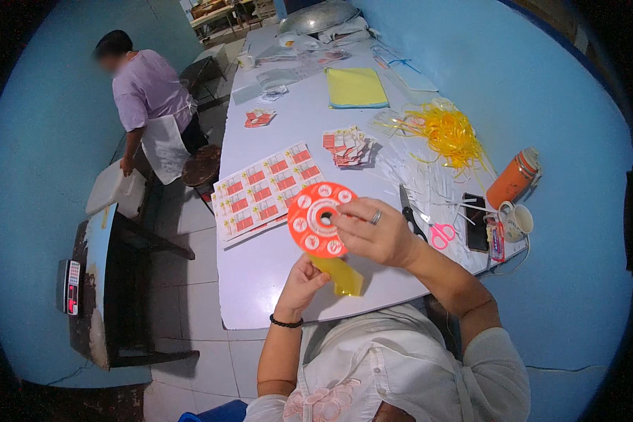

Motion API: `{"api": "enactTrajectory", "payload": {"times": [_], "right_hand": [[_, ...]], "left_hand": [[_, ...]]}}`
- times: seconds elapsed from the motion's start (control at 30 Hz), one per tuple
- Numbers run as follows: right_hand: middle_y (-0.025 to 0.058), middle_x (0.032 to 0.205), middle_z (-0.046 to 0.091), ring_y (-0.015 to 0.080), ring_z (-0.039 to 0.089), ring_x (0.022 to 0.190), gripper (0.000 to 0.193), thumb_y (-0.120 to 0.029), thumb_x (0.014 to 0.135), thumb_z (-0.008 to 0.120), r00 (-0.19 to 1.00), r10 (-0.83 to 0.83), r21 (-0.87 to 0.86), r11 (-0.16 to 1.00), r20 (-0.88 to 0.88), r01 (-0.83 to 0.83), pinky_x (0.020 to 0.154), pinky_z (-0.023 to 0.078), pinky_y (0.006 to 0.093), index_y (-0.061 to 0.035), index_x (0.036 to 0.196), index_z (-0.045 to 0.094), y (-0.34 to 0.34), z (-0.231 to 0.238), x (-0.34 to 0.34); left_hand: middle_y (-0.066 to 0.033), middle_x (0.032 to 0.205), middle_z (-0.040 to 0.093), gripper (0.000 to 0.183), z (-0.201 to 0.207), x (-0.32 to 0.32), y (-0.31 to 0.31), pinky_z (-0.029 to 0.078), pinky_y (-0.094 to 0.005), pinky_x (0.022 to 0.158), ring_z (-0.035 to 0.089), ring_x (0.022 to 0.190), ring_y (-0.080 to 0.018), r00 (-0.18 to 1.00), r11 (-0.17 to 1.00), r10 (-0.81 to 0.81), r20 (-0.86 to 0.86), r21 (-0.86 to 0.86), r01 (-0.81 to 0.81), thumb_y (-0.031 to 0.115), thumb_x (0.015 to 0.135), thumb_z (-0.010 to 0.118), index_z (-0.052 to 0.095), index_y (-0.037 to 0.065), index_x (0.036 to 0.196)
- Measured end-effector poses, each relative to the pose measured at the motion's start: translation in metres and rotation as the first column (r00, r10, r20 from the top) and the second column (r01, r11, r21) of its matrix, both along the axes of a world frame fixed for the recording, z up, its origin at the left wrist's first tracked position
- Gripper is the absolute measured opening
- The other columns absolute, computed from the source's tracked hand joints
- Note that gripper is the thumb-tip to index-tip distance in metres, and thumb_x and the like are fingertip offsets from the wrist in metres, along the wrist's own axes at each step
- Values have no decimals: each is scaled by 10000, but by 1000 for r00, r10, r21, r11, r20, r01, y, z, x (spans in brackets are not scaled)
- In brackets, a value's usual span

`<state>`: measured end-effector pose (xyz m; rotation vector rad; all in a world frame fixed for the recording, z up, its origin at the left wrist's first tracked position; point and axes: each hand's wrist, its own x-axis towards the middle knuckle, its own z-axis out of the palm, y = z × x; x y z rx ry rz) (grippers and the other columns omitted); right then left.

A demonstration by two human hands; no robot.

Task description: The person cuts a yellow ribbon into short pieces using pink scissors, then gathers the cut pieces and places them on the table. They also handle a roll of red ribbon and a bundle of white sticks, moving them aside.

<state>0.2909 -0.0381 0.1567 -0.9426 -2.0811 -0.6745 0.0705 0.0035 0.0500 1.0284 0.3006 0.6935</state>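
Over the table's near edge I hold an orange-red ribbon spool (306,207) with white round marks and a hole in its middle. My right hand (378,233), a ring on one finger, grips the spool's right side, fingers at the central hole. A length of wide yellow ribbon (344,276) hangs below the spool. My left hand (304,287) is closed on the ribbon just under the disc, thumb on top. Behind the spool lie printed red-and-white label sheets (260,186). Pink-handled scissors (441,233) and a black-handled knife (406,205) rest right of my right hand.
The white table (260,295) also carries cut labels (348,148), tangled yellow ribbon (451,133), white paper strips, a yellow folder (356,87), phone (475,224), orange bottle (511,179) and mug (516,219). At left, a person (151,98) touches a white box (116,190) near a scale (69,287).
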Motion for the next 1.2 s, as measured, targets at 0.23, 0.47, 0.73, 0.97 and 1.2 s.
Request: {"api": "enactTrajectory", "payload": {"times": [0.23,0.47,0.73,0.97,1.2], "right_hand": [[64,1058,664,251,635,1005,128,-145,748,607,972,-233,-138,963,1,231,843,529,379,-97,867,599,26,-36,49],[66,1052,670,272,640,1009,119,-97,771,605,998,-21,-318,947,67,41,855,525,394,-82,890,609,35,-94,53],[61,1103,630,278,568,1125,442,-218,689,728,967,84,-597,798,239,79,940,452,414,-102,1098,607,20,-79,47],[82,1155,589,313,512,1170,530,-370,676,757,952,34,-601,782,305,165,970,397,447,-98,1100,591,37,-59,63],[102,1064,621,330,552,1103,468,-383,726,758,959,-126,-444,865,255,232,951,401,450,-62,1025,593,41,-60,59]], "left_hand": [[-74,999,644,408,22,-60,1,565,-299,651,692,735,-180,970,936,167,178,-338,-99,95,882,675,492,28,1241],[-111,1048,620,354,5,-90,21,567,-260,688,606,770,-134,953,851,296,58,-468,-236,15,907,595,504,28,1249],[-177,1338,499,412,1,-118,37,532,-188,691,557,799,-97,916,855,370,153,-443,-271,31,925,559,485,-52,1322],[-119,1407,482,446,42,-142,52,500,-140,614,515,727,-35,764,778,616,189,-298,-554,22,938,528,461,3,1378],[-141,1388,505,485,67,-133,37,535,-185,660,566,798,-54,819,847,488,301,63,-528,2,910,559,453,9,1383]]}}
